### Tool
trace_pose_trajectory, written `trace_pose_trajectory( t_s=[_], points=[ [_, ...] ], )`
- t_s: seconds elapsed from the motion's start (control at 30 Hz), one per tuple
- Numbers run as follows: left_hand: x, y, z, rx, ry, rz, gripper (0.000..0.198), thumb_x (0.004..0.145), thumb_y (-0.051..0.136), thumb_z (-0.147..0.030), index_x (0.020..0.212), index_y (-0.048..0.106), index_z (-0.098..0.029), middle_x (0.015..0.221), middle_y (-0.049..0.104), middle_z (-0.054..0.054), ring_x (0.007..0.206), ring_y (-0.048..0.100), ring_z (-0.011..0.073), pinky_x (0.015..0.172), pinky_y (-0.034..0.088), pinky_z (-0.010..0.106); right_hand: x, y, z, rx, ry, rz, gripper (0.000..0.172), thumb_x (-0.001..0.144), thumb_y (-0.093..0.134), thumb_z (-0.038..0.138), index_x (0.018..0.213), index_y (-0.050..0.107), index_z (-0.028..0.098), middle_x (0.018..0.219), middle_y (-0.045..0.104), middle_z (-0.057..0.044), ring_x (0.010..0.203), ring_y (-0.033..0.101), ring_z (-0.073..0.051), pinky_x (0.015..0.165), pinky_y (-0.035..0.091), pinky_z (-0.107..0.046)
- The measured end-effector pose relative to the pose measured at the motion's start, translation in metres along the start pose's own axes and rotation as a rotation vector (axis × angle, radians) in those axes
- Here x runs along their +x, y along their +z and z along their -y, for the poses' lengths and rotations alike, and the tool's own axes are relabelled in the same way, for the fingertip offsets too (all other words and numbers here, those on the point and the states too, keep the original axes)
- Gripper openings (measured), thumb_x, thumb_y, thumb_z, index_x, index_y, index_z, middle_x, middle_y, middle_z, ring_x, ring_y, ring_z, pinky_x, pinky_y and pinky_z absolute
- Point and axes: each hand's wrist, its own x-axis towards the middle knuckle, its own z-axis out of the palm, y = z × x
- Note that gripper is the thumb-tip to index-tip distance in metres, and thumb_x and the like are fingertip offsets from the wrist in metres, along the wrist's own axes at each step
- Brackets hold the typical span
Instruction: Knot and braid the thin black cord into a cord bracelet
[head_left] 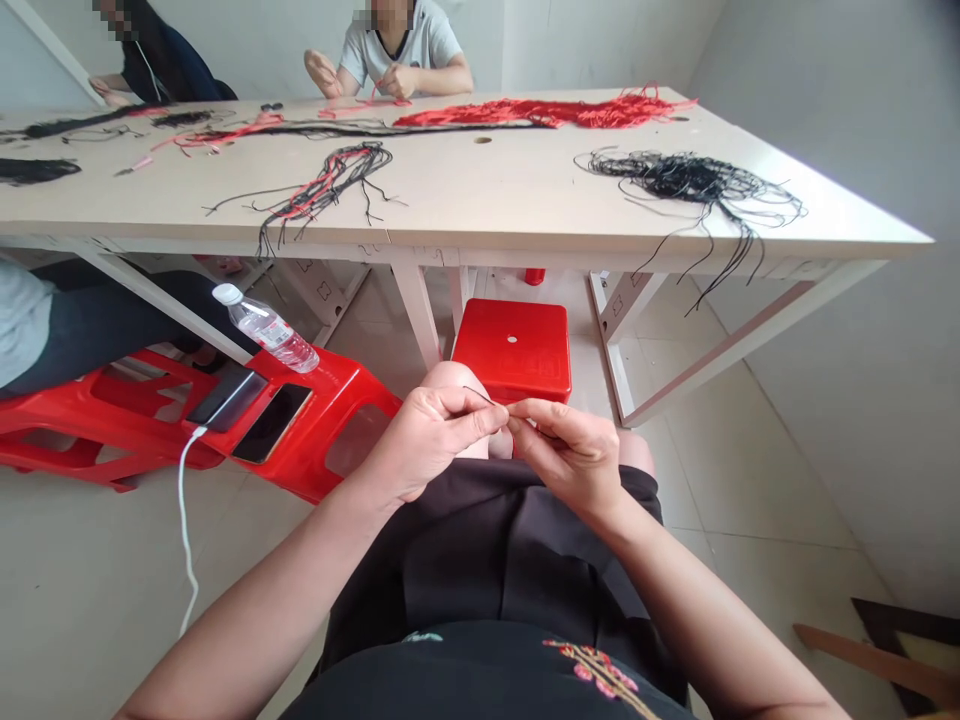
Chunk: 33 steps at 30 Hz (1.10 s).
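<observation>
Laid on one table (495,195): one red bundle (540,112) at its back, one black tangle (686,180) at its right end.
Before the table's near edge, the left hand (424,440) and right hand (576,455), fingertips meeting, are pinched narrow on one thin dark cord (478,396), one end projecting toward the table.
</observation>
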Motion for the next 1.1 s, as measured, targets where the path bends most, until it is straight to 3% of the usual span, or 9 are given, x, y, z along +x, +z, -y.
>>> trace_pose_trajectory(
  t_s=[0.17,0.3,0.43,0.57,0.77,0.93,1.1],
  points=[
    [-0.002,-0.009,-0.002,-0.045,-0.145,0.063,0.028,0.061,0.072,-0.036,0.056,0.059,-0.012,0.045,0.042,-0.004,0.043,0.031,0.0033,0.043,0.021,0.019,-0.006,0.007,0.000,0.177,0.203,0.123,0.011,0.081,0.054,0.026,0.080,0.060,0.017,0.047,0.048,0.005,0.040,0.039,-0.006,0.038,0.034,-0.019],
    [-0.008,-0.015,0.000,-0.038,-0.179,0.107,0.035,0.063,0.069,-0.042,0.056,0.051,-0.013,0.047,0.035,-0.006,0.044,0.026,0.0037,0.043,0.016,0.020,-0.010,0.017,0.003,0.338,0.326,0.188,0.018,0.083,0.052,0.034,0.077,0.053,0.017,0.051,0.042,0.006,0.044,0.035,-0.007,0.040,0.031,-0.019],
    [-0.018,-0.018,0.000,0.134,-0.105,0.062,0.037,0.067,0.063,-0.045,0.056,0.046,-0.015,0.049,0.032,-0.006,0.047,0.025,0.0055,0.046,0.018,0.021,-0.006,0.019,0.010,0.441,0.384,0.236,0.026,0.084,0.049,0.042,0.077,0.053,0.017,0.061,0.047,0.003,0.052,0.041,-0.008,0.047,0.036,-0.020],
    [-0.025,-0.015,0.001,0.423,0.041,0.019,0.030,0.071,0.059,-0.041,0.058,0.052,-0.015,0.055,0.038,-0.003,0.055,0.034,0.0096,0.051,0.026,0.023,0.000,0.021,0.013,0.462,0.474,0.327,0.030,0.081,0.053,0.046,0.081,0.057,0.016,0.063,0.051,0.001,0.052,0.043,-0.008,0.045,0.036,-0.020],
    [-0.031,-0.012,0.003,0.597,0.167,-0.030,0.028,0.075,0.052,-0.034,0.053,0.049,-0.017,0.057,0.042,-0.001,0.056,0.038,0.0118,0.051,0.029,0.024,0.003,0.031,0.010,0.376,0.376,0.250,0.026,0.079,0.055,0.039,0.066,0.059,0.016,0.063,0.058,-0.001,0.059,0.051,-0.012,0.053,0.041,-0.022],
    [-0.029,-0.011,0.003,0.566,0.202,-0.062,0.019,0.070,0.055,-0.027,0.054,0.056,-0.016,0.058,0.048,0.000,0.059,0.045,0.0133,0.053,0.034,0.024,0.007,0.029,0.017,0.198,0.216,0.188,0.020,0.078,0.055,0.028,0.061,0.057,0.017,0.062,0.057,-0.001,0.058,0.051,-0.012,0.053,0.041,-0.023],
    [-0.026,-0.006,0.006,0.494,0.214,-0.077,0.015,0.069,0.059,-0.025,0.058,0.060,-0.015,0.059,0.051,0.000,0.061,0.047,0.0127,0.055,0.036,0.023,0.011,0.025,0.019,0.117,0.176,0.134,0.017,0.080,0.051,0.025,0.064,0.053,0.017,0.058,0.053,0.001,0.053,0.047,-0.009,0.050,0.038,-0.021]
  ],
)
